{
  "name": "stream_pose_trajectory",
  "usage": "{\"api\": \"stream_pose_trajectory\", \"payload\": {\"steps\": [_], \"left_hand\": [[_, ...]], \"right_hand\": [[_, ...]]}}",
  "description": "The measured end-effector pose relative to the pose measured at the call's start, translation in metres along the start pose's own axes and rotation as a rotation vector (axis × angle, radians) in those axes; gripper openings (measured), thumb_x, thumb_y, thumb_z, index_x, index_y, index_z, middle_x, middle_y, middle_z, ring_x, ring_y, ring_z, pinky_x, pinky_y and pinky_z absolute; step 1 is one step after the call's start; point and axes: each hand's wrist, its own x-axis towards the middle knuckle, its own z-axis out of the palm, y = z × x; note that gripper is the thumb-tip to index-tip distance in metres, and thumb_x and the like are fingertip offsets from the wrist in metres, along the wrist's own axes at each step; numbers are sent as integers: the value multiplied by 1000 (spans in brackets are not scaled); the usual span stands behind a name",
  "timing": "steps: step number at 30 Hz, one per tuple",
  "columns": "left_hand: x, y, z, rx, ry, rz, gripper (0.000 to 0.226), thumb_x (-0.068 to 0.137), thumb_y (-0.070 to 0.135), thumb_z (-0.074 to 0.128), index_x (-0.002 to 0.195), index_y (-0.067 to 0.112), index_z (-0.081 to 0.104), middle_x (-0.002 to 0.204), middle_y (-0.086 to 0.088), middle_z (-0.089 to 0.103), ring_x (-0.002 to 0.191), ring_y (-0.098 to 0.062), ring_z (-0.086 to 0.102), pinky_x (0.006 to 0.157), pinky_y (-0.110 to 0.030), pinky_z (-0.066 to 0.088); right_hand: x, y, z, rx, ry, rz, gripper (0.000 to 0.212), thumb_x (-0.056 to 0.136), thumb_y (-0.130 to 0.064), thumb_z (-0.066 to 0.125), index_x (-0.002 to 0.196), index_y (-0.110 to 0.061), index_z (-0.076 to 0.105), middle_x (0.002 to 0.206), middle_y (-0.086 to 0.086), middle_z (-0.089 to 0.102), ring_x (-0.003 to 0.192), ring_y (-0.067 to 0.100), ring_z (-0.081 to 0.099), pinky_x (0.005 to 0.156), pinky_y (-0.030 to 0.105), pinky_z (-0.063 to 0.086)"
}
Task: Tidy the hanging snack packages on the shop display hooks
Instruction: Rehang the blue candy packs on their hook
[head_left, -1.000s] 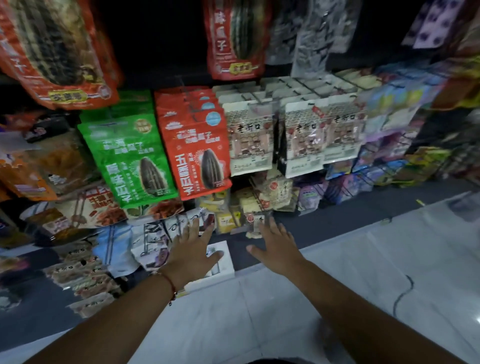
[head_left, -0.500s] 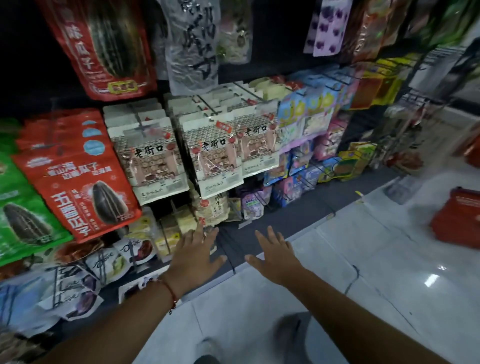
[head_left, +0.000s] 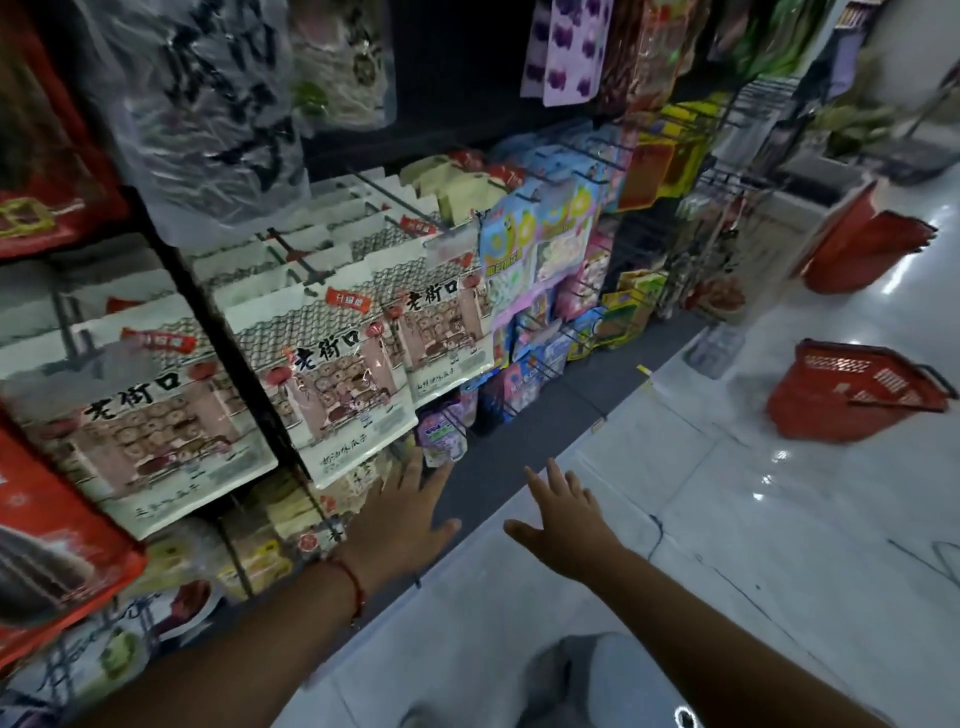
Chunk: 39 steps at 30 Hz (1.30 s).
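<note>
Head view: both hands, left and right, empty, fingers spread toward upright-hanging white snack packages.

White snack packs are showing grey lattice tops and black lettering — red packs are hanging beside them; red baskets are sitting on glossy white floor.

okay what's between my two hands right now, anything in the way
Nothing hangs between them. In the head view, the gap between the left hand and the right hand shows only the dark shelf base and pale floor tiles.
</note>
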Motion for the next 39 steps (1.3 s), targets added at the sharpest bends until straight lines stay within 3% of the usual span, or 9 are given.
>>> {"api": "stream_pose_trajectory", "payload": {"steps": [10, 15, 19, 22, 25, 27, 31, 36, 39], "left_hand": [[52, 18, -16, 74, 39, 150, 80, 99, 61, 38, 160, 31, -4, 167, -11, -12, 153, -35, -8, 122, -53, 3], [84, 34, -19, 150, 144, 198, 89, 81, 72, 9, 160, 31, 2, 166, -13, -11, 153, -40, -4, 121, -58, 1], [120, 46, -31, 152, 205, 144, 85, 85, 72, 19, 159, 31, 11, 162, -8, -14, 153, -40, -1, 120, -56, 2], [157, 61, -41, 132, 293, 82, 80, 87, 69, 25, 157, 31, 23, 166, -11, 6, 152, -38, 11, 121, -49, 4], [210, 87, -48, 82, 355, 25, 76, 90, 67, 18, 159, 37, 3, 166, -3, -12, 153, -28, -9, 120, -43, -2], [247, 110, -55, 77, 393, -37, 76, 89, 67, 14, 157, 39, -5, 166, -3, -13, 154, -30, -8, 119, -41, -5], [302, 146, -66, 44, 378, -209, 71, 97, 59, 36, 155, 39, 1, 166, -8, -12, 153, -36, -4, 122, -49, 6], [318, 165, -90, 68, 391, -444, 66, 88, 56, 42, 148, 26, 45, 157, -20, 34, 136, -46, 45, 101, -56, 47], [311, 166, -101, 92, 502, -523, 68, 90, 56, 40, 151, 25, 38, 158, -20, 31, 138, -44, 42, 99, -52, 48]], "right_hand": [[52, 16, -37, -96, 77, -6, 85, 96, -61, 45, 160, -28, -1, 167, 12, -9, 153, 38, -2, 123, 50, 6], [92, 32, -56, -137, 68, -42, 86, 96, -62, 45, 159, -29, -2, 167, 11, -10, 153, 37, -5, 122, 50, 3], [130, 55, -72, -144, 44, -110, 86, 96, -59, 48, 160, -29, -2, 167, 9, -11, 153, 35, -6, 122, 48, 1], [168, 81, -90, -135, 32, -181, 86, 96, -55, 50, 160, -29, -1, 167, 7, -13, 153, 33, -9, 122, 47, -1], [214, 114, -116, -124, 48, -270, 85, 97, -55, 48, 159, -29, -3, 167, 6, -13, 153, 31, -9, 122, 45, -1], [244, 139, -141, -135, 52, -326, 84, 99, -55, 46, 159, -26, -4, 167, 7, -11, 154, 30, -8, 122, 44, -1], [290, 187, -197, -78, -44, -409, 81, 99, -58, 44, 159, -33, -5, 166, 3, -15, 153, 28, -12, 122, 43, -3], [338, 207, -250, -61, -80, -563, 77, 99, -54, 46, 159, -35, 0, 164, -6, -19, 153, 26, -12, 122, 46, 7], [356, 191, -267, 117, -66, -671, 77, 98, -51, 51, 159, -34, 6, 165, -8, -13, 154, 23, -7, 123, 44, 13]]}}
